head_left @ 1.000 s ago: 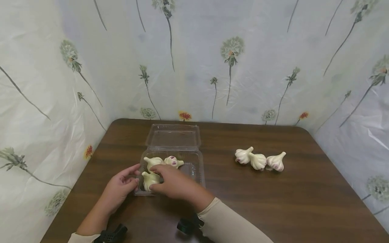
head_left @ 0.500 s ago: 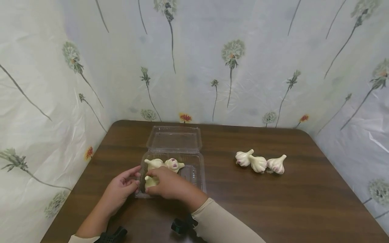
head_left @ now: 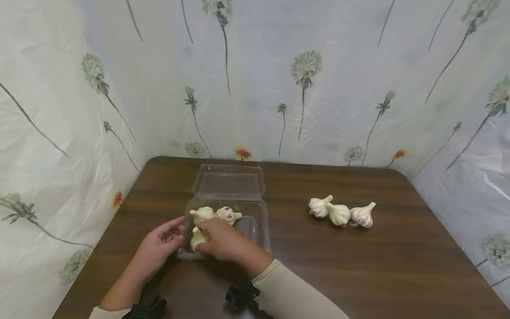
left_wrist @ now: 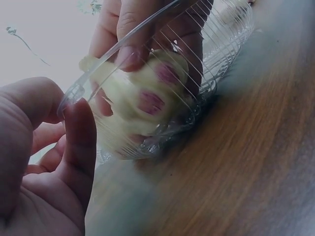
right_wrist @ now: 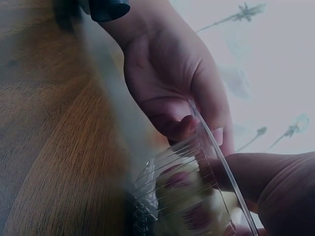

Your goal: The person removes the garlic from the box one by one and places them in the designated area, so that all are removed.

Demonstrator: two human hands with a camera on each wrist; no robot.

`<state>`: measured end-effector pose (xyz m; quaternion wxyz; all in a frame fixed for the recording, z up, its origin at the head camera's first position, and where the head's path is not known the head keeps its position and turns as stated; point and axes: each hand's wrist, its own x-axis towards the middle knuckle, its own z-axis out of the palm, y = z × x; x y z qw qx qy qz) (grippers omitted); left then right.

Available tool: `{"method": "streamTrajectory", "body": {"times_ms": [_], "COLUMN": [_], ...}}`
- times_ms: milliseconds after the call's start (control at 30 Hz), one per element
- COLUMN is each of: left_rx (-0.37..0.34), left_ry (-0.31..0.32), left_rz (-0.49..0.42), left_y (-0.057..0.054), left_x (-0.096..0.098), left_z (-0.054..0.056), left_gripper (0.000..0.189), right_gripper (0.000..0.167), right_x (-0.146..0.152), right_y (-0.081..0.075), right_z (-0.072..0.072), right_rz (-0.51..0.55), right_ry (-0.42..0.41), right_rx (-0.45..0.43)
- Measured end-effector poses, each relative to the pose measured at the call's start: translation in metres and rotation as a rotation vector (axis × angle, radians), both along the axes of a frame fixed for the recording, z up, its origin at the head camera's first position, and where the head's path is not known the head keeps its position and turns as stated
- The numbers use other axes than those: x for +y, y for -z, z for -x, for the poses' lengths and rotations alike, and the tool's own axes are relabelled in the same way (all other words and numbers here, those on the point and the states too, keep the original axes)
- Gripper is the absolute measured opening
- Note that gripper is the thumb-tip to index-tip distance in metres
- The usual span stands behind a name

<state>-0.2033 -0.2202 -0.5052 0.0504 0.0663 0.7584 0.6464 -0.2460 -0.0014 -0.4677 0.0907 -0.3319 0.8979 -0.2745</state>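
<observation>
A clear plastic clamshell box [head_left: 264, 221] lies with its lid [head_left: 229, 181] folded back on the left of the table. My left hand [head_left: 157, 243] pinches the rim of its left wall between thumb and fingers. Inside the box, at the near left corner, my right hand [head_left: 229, 239] grips a garlic bulb [head_left: 198, 239], its neck pointing up and left. Purple patches show on this garlic bulb [left_wrist: 140, 96] through the ribbed wall in the left wrist view. Behind it in the box sit a second garlic bulb [head_left: 203, 213] and a third garlic bulb [head_left: 227, 214].
Three more garlic bulbs [head_left: 339, 214] lie in a row on the right side of the brown wooden table [head_left: 318, 266]. Flower-printed sheeting [head_left: 255, 88] surrounds the table at the back and sides. A dark strap device [head_left: 239, 296] sits at the right wrist.
The gripped garlic bulb's neck has shifted slightly right, away from the box's left wall. My right hand covers more of the bulb. My left hand has stayed at the rim.
</observation>
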Motion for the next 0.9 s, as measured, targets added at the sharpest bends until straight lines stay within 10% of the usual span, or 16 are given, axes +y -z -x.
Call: {"method": "streamTrajectory", "body": {"times_ms": [900], "left_rx": [0.0], "left_ry": [-0.017], "left_rz": [-0.001], "left_y": [-0.001], "left_x": [0.002], "left_z": [-0.001], "left_gripper": [0.054], "right_gripper": [0.029], "right_x": [0.021], "right_y": [-0.011], "right_z": [0.004], "right_rz": [0.164], "right_ry": [0.025], "right_rx": [-0.069]}}
